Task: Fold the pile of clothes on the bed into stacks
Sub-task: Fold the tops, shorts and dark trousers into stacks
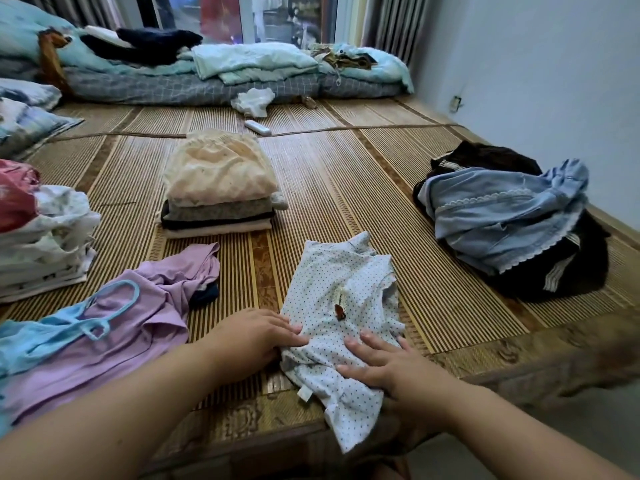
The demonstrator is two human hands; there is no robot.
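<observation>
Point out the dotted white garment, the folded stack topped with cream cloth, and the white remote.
dotted white garment (332,271): head view, on the flat upper half of the cloth.
folded stack (218,174): head view, on the cream top layer.
white remote (258,127): head view, on its middle.

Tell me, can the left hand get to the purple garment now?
Probably yes. The left hand touches the dotted garment; the purple garment lies just beside it, nothing between them. A light blue top covers part of it.
</observation>
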